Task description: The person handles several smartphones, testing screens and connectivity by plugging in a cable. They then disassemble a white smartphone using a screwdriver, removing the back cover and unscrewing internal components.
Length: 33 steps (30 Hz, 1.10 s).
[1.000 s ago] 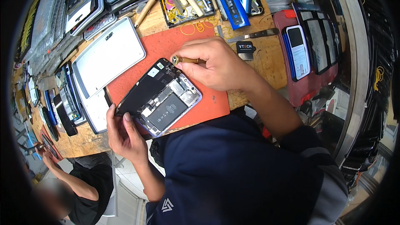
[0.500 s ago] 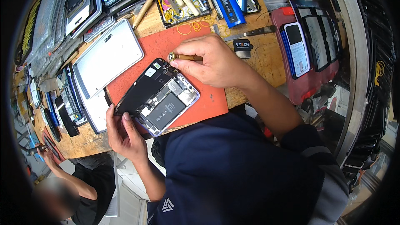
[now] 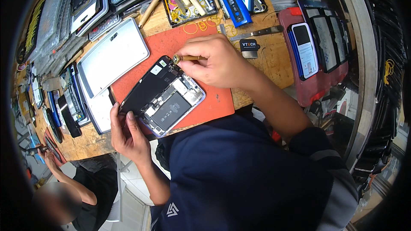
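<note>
An opened smartphone (image 3: 173, 110) rests on an orange-red mat (image 3: 219, 102), its black battery and inner boards showing. Its dark screen panel (image 3: 149, 86) is tilted up along the phone's left side. My left hand (image 3: 132, 134) pinches the lower corner of that panel between thumb and fingers. In the fingers of my right hand (image 3: 219, 62) is a short brass-coloured screwdriver (image 3: 188, 58), held at the top end of the phone where panel and body come close. The driver's tip is too small to make out.
A white tray-like cover (image 3: 115, 55) lies left of the phone. Beyond the mat are a tool tray (image 3: 188, 4), a blue tool (image 3: 231, 0) and a knife (image 3: 265, 31). A red case (image 3: 291, 38) with phones lies right. Another person (image 3: 94, 184) works at lower left.
The screen panel and the phone have shifted very slightly, and my left hand with them. My right hand keeps the screwdriver at nearly the same spot.
</note>
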Each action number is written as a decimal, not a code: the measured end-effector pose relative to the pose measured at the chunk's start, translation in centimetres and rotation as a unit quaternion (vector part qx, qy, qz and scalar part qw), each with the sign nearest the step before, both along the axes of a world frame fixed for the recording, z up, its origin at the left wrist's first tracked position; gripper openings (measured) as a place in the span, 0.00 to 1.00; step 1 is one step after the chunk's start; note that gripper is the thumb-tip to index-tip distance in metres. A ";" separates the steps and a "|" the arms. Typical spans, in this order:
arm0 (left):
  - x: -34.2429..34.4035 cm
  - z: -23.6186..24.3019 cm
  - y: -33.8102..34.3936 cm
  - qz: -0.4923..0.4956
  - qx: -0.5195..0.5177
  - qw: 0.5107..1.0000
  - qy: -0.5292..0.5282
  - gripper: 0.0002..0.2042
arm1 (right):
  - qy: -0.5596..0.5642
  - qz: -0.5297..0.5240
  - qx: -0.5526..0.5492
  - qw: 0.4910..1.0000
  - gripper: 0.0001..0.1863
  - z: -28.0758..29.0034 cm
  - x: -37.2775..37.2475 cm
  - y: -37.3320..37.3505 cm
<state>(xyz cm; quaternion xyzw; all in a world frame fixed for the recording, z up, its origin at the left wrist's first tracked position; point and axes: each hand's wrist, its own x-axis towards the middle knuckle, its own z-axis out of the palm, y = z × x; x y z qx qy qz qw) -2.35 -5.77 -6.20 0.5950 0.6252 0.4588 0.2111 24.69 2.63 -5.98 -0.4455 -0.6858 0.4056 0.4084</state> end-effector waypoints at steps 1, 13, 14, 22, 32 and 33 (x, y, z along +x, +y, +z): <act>0.0 0.0 0.0 0.004 0.001 1.000 -0.008 0.18 | 0.007 0.010 0.015 1.000 0.07 -0.1 0.1 0.1; -0.2 -0.2 0.0 -0.004 0.016 1.000 0.010 0.18 | -0.035 0.025 0.025 0.999 0.07 0.0 0.2 0.1; -0.2 -0.2 0.0 -0.007 0.017 1.000 0.012 0.18 | -0.030 0.019 0.011 0.999 0.07 0.1 0.2 0.1; -0.1 -0.3 0.0 0.001 0.020 1.000 0.014 0.18 | 0.030 0.030 -0.006 0.999 0.07 -0.2 0.3 0.3; -0.4 -0.7 0.1 -0.006 0.032 0.999 0.014 0.19 | 0.003 0.009 0.045 0.999 0.07 -0.2 -0.2 0.1; -0.4 -0.7 0.1 -0.006 0.029 1.000 0.007 0.19 | 0.004 -0.001 0.037 0.999 0.07 -0.1 -0.3 0.0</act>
